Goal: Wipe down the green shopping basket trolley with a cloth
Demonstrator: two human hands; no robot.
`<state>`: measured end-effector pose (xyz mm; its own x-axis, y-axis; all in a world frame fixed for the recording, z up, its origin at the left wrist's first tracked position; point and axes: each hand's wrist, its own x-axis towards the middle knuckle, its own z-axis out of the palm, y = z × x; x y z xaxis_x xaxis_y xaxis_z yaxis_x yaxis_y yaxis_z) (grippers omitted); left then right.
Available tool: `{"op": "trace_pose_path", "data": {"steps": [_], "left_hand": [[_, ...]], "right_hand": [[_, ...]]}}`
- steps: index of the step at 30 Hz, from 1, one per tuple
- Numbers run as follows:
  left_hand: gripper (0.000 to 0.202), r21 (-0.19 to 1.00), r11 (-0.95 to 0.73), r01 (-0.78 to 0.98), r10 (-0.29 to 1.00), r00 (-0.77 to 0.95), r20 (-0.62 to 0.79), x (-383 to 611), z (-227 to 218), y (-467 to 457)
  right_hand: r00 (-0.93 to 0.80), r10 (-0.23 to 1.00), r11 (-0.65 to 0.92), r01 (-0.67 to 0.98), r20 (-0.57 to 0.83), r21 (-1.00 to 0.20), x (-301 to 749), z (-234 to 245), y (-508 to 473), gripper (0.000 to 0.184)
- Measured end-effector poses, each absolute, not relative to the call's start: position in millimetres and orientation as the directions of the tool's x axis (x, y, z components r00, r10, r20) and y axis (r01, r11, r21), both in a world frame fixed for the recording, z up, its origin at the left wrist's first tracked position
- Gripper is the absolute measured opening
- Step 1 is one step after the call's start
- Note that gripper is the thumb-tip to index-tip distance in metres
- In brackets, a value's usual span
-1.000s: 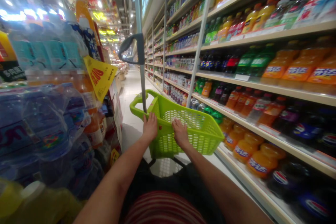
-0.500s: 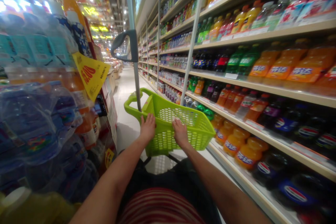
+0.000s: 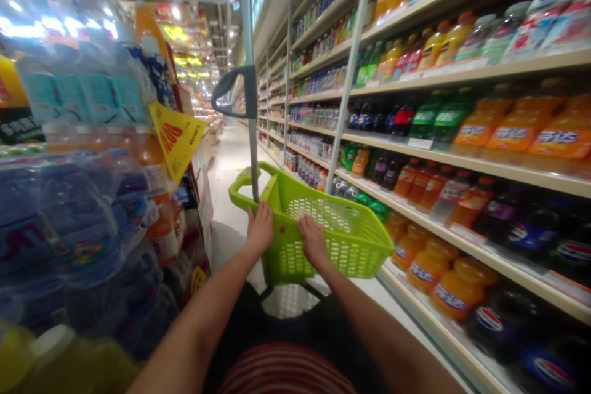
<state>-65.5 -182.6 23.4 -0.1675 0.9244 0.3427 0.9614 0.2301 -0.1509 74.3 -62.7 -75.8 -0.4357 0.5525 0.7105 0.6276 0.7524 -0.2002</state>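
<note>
A green plastic shopping basket with perforated walls and a long pull handle stands on the floor in front of me. My left hand is on its near rim, beside the foot of the handle, with fingers over the edge and thumb apart. Further right, my right hand is closed at the same rim, its fingers bent toward the inside. A small white bit shows at these fingertips, too small to name. The part of the basket's inside that I can see is bare mesh.
Shelves of bottled drinks line the right side, close to the basket. On the left, shrink-wrapped bottle packs are stacked high, with a yellow price sign jutting out. Between them a pale tiled aisle runs ahead.
The view has shifted, so basket and shelves appear lower and further right. My right hand has moved slightly left along the rim, nearer my left hand, which keeps its place on the basket.
</note>
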Motion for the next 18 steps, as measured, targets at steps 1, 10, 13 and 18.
{"op": "trace_pose_path", "data": {"steps": [1,10,13,18], "left_hand": [[0.062,-0.145,0.233,0.962,0.92,-0.169,0.353,-64.0,21.5,-181.8],[0.056,-0.045,0.201,0.979,0.862,-0.155,0.482,-71.8,36.6,-190.4],[0.061,0.036,0.356,0.934,0.799,-0.324,0.507,-91.8,48.7,-193.1],[0.077,-0.045,0.369,0.928,0.889,-0.338,0.308,-118.2,55.8,-188.9]], "right_hand": [[-0.424,0.563,0.737,0.645,0.71,-0.199,76.5,-77.6,-61.8,0.053],[-0.434,0.569,0.733,0.653,0.698,-0.191,72.3,-76.6,-51.2,0.048],[-0.429,0.588,0.73,0.646,0.686,-0.222,73.8,-76.1,-45.6,0.045],[-0.358,0.612,0.726,0.607,0.705,-0.322,62.4,-76.1,-46.0,0.044]]}}
